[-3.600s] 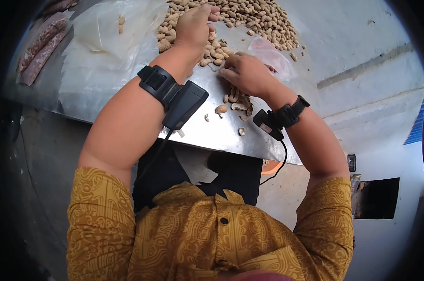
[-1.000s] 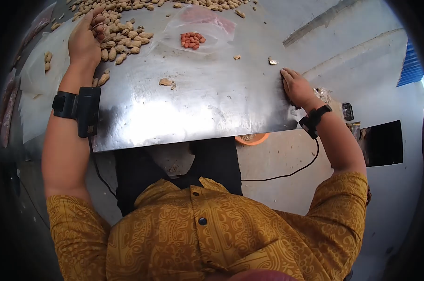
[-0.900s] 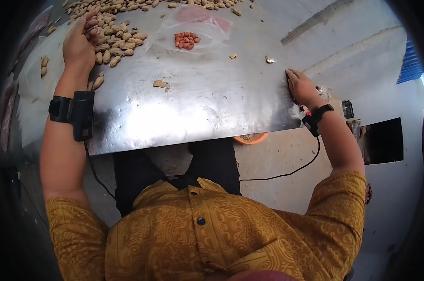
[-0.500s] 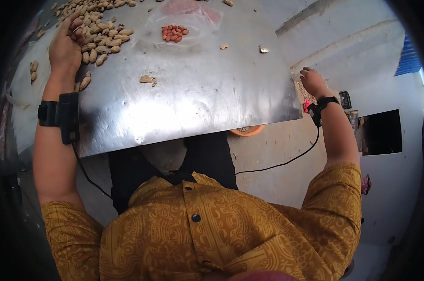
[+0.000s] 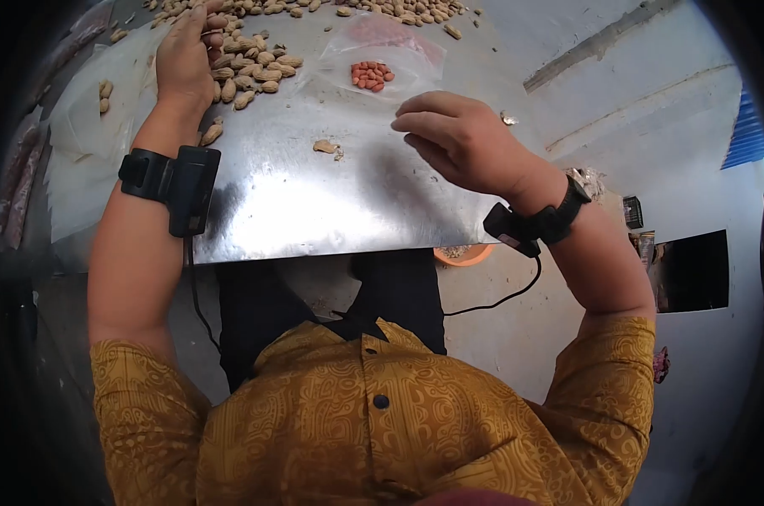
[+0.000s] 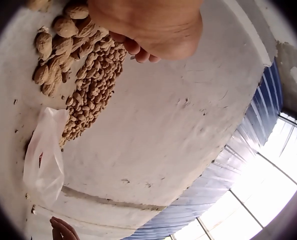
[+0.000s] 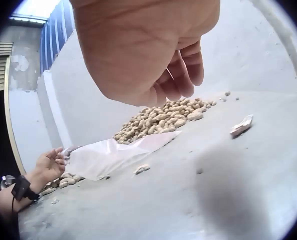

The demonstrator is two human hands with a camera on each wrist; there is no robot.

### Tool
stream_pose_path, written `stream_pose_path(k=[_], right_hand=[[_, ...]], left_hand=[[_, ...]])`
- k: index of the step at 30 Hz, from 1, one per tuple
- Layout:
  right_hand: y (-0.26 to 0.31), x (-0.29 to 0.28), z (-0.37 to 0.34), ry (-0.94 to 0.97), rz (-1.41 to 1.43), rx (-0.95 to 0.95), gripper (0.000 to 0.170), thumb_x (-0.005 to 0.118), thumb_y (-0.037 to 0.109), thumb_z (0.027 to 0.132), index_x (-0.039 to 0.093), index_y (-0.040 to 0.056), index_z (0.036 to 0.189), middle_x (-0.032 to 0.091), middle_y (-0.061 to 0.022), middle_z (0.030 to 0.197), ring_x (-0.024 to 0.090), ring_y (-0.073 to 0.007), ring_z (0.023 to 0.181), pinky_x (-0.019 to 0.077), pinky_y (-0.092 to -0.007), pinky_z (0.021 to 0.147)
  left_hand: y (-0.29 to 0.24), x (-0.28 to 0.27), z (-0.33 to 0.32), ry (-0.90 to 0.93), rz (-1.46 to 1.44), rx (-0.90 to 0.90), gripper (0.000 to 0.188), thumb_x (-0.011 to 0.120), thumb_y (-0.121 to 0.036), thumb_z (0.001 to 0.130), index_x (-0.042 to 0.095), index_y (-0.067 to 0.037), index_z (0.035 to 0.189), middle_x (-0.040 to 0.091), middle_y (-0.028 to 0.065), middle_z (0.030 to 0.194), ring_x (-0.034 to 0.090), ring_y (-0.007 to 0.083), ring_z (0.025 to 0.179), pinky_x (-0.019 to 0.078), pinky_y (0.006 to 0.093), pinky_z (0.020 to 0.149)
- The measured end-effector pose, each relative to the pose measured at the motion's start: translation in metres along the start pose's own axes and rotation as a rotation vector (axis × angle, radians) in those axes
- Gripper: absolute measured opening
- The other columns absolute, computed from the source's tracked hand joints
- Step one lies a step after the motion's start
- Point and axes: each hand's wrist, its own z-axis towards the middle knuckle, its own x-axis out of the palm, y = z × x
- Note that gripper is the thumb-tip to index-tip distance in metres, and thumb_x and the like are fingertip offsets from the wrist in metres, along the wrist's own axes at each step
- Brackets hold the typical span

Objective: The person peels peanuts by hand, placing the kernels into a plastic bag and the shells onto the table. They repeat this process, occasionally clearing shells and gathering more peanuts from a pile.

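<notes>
My left hand (image 5: 185, 63) rests among unshelled peanuts (image 5: 251, 72) at the back left of the metal table, its fingers loosely curled and nothing seen in them. Over the right half of the table, my right hand (image 5: 470, 143) hovers with relaxed fingers and casts a shadow on the metal. Nothing shows in its fingers in the right wrist view, where the larger peanut heap (image 7: 161, 120) lies beyond it. Between the hands, toward the back, shelled red peanuts (image 5: 371, 76) sit on a clear plastic bag (image 5: 416, 63).
A broken shell (image 5: 325, 147) lies mid-table, and another shell piece (image 5: 508, 119) sits near the right edge. Plastic sheets (image 5: 78, 169) cover the left side, beside filled bags (image 5: 21, 185). An orange basin (image 5: 466, 256) stands on the floor below the front edge.
The loose shells near the front middle are gone from there. My right hand went out past the right table edge, then came back over the table. The left hand stays by the peanuts.
</notes>
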Motion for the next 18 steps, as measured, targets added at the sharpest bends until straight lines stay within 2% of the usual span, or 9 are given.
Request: stream_pose_path(k=[2,5,6,8,11,12,16,18], right_hand=[[0.030,0.030,0.031,0.054,0.008,-0.136,0.016,0.060,0.006,0.077,0.060,0.0022,0.093,0.060,-0.0102,0.093,0.059,-0.0268,0.082,0.0506,-0.0335,0.069],[0.054,0.059,0.053,0.220,-0.063,-0.162,0.015,0.057,0.010,0.072,0.055,0.0022,0.085,0.055,-0.0082,0.087,0.056,-0.0236,0.083,0.0501,-0.0331,0.068],[0.051,0.058,0.051,0.221,-0.086,-0.156,0.012,0.056,0.010,0.073,0.055,0.0025,0.083,0.055,-0.0082,0.086,0.056,-0.0240,0.082,0.0500,-0.0333,0.068],[0.035,0.053,0.044,0.226,-0.134,-0.157,0.008,0.054,0.010,0.074,0.055,0.0030,0.078,0.054,-0.0082,0.082,0.055,-0.0246,0.080,0.0498,-0.0339,0.068],[-0.009,0.042,0.011,0.219,-0.209,-0.135,0.010,0.052,0.008,0.074,0.053,0.0025,0.082,0.054,-0.0078,0.084,0.054,-0.0251,0.085,0.0492,-0.0324,0.071],[-0.022,0.034,0.001,0.254,-0.233,-0.098,0.015,0.055,0.002,0.073,0.055,0.0014,0.088,0.057,-0.0096,0.097,0.056,-0.0260,0.091,0.0501,-0.0328,0.075],[-0.080,0.015,-0.040,0.235,-0.261,-0.003,0.016,0.056,0.001,0.076,0.056,0.0021,0.093,0.059,-0.0099,0.100,0.058,-0.0279,0.091,0.0499,-0.0342,0.077],[-0.097,0.005,-0.059,0.244,-0.273,0.139,0.021,0.051,0.000,0.074,0.057,0.0039,0.094,0.060,-0.0090,0.098,0.057,-0.0276,0.093,0.0488,-0.0349,0.079]], left_hand=[[-0.002,0.005,-0.005,0.006,0.017,0.000,0.030,0.045,-0.024,0.096,0.058,-0.003,0.114,0.053,-0.0032,0.084,0.045,0.0041,0.068,0.0383,0.0174,0.061],[-0.006,0.007,-0.008,-0.005,0.044,-0.002,0.030,0.044,-0.024,0.096,0.058,-0.004,0.113,0.053,-0.0033,0.084,0.044,0.0037,0.067,0.0372,0.0173,0.060],[-0.007,0.008,-0.007,-0.009,0.049,0.000,0.030,0.044,-0.024,0.096,0.059,-0.004,0.112,0.053,-0.0033,0.084,0.044,0.0036,0.067,0.0368,0.0172,0.059],[-0.007,0.008,-0.006,0.006,0.040,0.019,0.030,0.044,-0.024,0.096,0.059,-0.004,0.112,0.054,-0.0036,0.083,0.044,0.0034,0.066,0.0360,0.0175,0.059],[-0.004,0.007,-0.007,-0.001,0.030,0.042,0.028,0.047,-0.026,0.094,0.061,-0.007,0.109,0.056,-0.0038,0.081,0.045,0.0028,0.064,0.0360,0.0182,0.057],[-0.003,0.007,-0.006,-0.005,0.027,0.055,0.028,0.048,-0.026,0.093,0.063,-0.007,0.108,0.058,-0.0039,0.080,0.045,0.0026,0.063,0.0361,0.0185,0.056],[0.001,0.007,-0.007,0.016,0.047,0.069,0.028,0.048,-0.027,0.094,0.063,-0.009,0.108,0.058,-0.0045,0.080,0.045,0.0023,0.063,0.0365,0.0178,0.056],[0.001,0.005,-0.008,0.025,0.092,0.064,0.030,0.045,-0.026,0.095,0.059,-0.006,0.113,0.055,-0.0044,0.082,0.044,0.0030,0.065,0.0367,0.0180,0.059]])
